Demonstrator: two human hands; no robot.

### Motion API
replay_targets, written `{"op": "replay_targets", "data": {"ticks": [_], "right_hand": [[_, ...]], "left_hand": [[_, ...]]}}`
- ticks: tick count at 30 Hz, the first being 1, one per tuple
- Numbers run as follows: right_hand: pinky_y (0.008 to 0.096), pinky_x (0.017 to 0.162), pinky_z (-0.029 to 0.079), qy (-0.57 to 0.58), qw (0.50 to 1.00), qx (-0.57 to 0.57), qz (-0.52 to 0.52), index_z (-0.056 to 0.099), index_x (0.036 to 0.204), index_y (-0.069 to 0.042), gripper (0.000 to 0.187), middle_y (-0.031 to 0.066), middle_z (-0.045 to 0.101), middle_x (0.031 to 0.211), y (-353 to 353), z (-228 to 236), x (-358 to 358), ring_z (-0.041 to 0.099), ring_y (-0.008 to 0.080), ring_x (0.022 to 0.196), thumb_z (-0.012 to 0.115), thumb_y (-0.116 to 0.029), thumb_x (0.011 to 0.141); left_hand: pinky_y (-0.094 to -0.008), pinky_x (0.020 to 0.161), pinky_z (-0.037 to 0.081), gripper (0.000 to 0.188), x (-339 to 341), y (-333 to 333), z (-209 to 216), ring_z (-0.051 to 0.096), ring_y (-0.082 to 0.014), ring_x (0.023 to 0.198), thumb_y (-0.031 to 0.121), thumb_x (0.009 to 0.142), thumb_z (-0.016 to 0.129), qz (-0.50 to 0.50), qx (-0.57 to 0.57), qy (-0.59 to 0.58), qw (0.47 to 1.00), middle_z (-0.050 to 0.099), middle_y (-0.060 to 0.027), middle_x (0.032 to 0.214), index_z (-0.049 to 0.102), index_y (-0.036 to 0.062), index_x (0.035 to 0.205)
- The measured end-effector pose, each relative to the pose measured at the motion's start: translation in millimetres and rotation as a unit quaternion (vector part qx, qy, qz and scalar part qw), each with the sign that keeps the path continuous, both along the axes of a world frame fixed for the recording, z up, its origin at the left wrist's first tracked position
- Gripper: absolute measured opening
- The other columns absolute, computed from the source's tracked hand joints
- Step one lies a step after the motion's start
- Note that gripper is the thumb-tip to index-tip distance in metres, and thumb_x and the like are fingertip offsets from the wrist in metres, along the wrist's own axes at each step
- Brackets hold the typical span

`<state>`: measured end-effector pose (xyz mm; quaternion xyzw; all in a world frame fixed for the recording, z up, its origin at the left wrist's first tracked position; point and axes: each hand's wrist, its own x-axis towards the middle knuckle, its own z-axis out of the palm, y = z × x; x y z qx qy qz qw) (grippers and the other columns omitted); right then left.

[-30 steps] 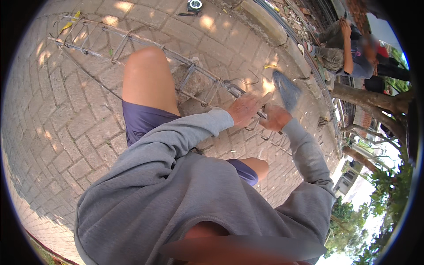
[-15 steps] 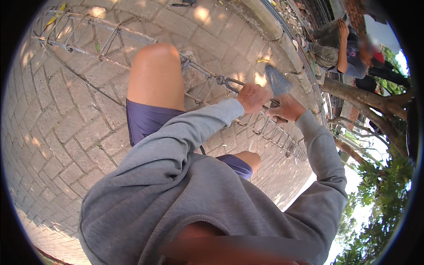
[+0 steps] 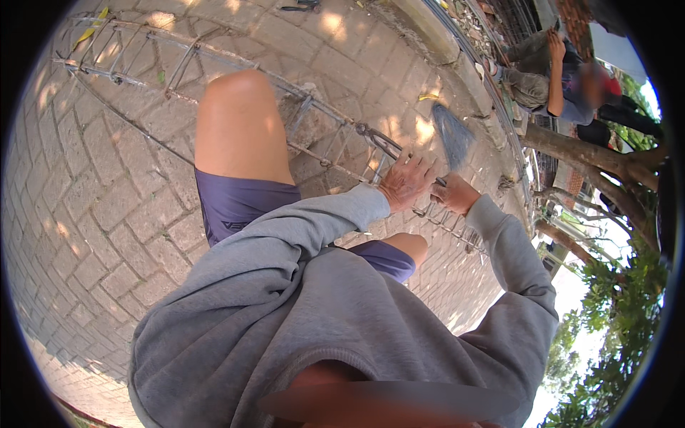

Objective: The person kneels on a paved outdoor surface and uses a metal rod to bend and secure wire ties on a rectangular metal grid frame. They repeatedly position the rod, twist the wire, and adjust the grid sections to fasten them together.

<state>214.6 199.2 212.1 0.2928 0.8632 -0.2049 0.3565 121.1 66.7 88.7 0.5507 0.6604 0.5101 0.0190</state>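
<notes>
A long steel rebar cage [image 3: 328, 114] runs from the upper left, past my knees, to the right. A pair of long-handled pincers [image 3: 382, 142] has its jaws at a bar joint on the cage. My left hand [image 3: 410, 180] is closed over the handles, its fingers bent across them. Near the handle ends, my right hand [image 3: 457, 193] grips a dark handle tip between thumb and fingers. Whatever the jaws bite is too small to make out. A bundle of thin grey tie wire [image 3: 451, 135] lies on the paving just beyond my hands.
Brick paving [image 3: 128, 192] lies under the cage. A concrete kerb [image 3: 421, 32] borders it at upper right. Beyond sits another person [image 3: 553, 85], near a tree trunk [image 3: 578, 153]. A dark tool [image 3: 300, 7] lies at the top edge.
My right hand has shifted slightly down and left, to the handle ends. My left hand's fingers have loosened and moved a little. My left knee has shifted left, showing more of the cage.
</notes>
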Motion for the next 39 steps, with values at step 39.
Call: {"op": "replay_targets", "data": {"ticks": [39], "right_hand": [[0.0328, 0.037, 0.041, -0.149, 0.812, -0.266, -0.498, 0.065, 0.090, 0.003, 0.038, 0.0040, 0.059, 0.063, -14, 8, 5, 0.052, 0.0134, 0.043, 0.074, -0.034, 0.094]], "left_hand": [[-0.0439, 0.078, 0.052, 0.034, -7, 17, -2, 0.070, -0.0310, 0.092, 0.023, 0.084, 0.068, -0.202, -0.044, 0.026, 0.978, 0.070, -0.0152, 0.094, 0.066, 0.0034, 0.112]]}}
